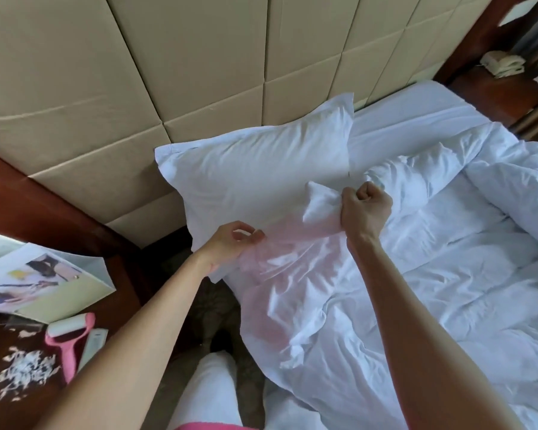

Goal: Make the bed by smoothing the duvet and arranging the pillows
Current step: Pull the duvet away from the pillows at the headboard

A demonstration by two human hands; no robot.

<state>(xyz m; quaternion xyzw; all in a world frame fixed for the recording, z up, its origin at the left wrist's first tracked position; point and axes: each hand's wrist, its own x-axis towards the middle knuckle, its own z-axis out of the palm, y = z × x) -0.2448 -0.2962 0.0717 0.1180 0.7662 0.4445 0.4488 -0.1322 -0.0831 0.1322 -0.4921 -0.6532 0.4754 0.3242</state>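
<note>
Both hands hold the top edge of the white duvet at the near corner of the bed. The left hand pinches the cloth between thumb and fingers, low down by the side of the bed. The right hand is a tight fist, and a bunch of the cloth sticks out of it to the left. The cloth is pulled up between the two hands, and the rest of the duvet lies crumpled below and to the right. A white pillow leans on the padded headboard, just behind the hands. A second pillow lies flat on the sheet past the right hand. A pink lint roller lies on the wooden bedside table.
</note>
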